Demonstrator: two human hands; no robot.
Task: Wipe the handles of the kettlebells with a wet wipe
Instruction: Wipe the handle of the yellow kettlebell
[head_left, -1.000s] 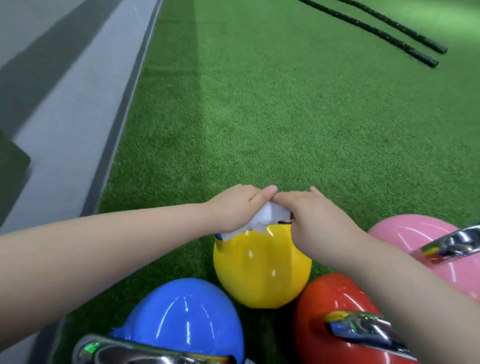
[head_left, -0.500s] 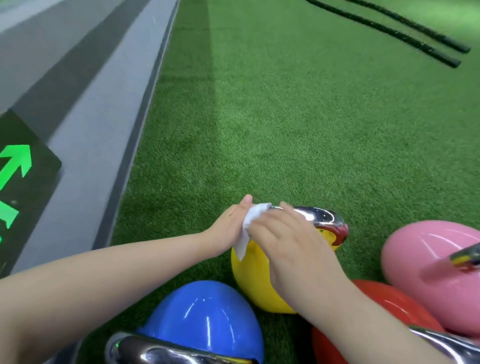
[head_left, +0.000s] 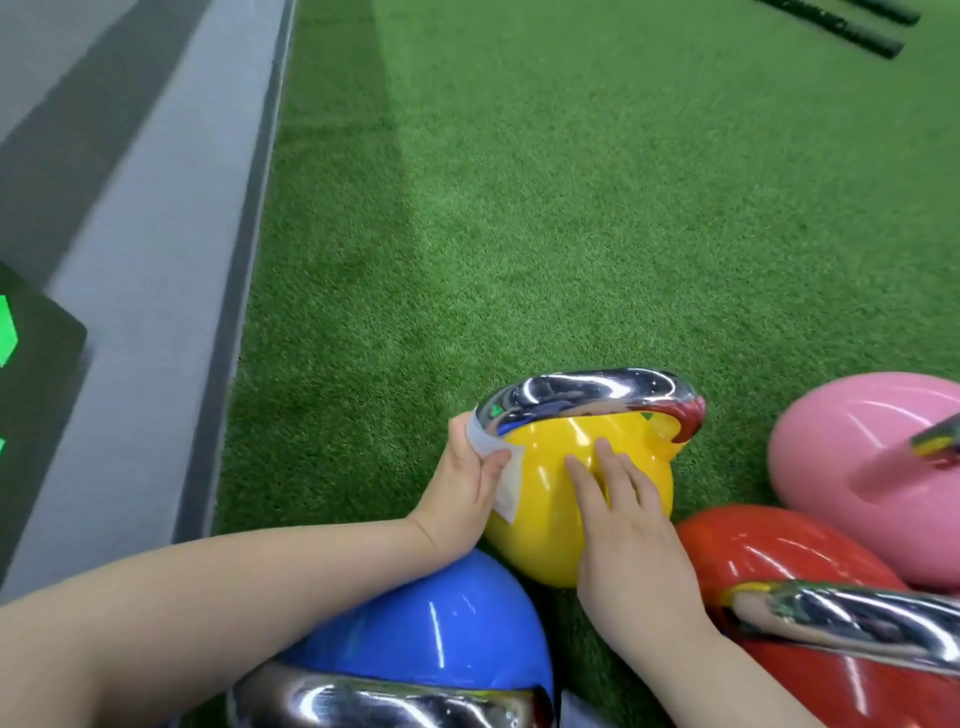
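A yellow kettlebell (head_left: 545, 530) stands on green turf, its chrome handle (head_left: 587, 392) bare across the top. My left hand (head_left: 465, 488) pinches a white wet wipe (head_left: 496, 457) around the handle's left leg, where it meets the yellow body. My right hand (head_left: 628, 525) lies flat on the yellow body with its fingers spread and holds nothing. A blue kettlebell (head_left: 431, 634) with a chrome handle (head_left: 384, 701) sits close in front, partly under my left forearm.
A red kettlebell (head_left: 795, 561) with a chrome handle (head_left: 852, 621) and a pink kettlebell (head_left: 862, 467) stand to the right. Grey flooring (head_left: 130, 312) with a dark sign borders the turf on the left. Two black ropes (head_left: 841, 26) lie far back right.
My right hand came off the handle and dropped flat onto the yellow body. My left hand slid the wipe down to the handle's left end, baring the chrome top.
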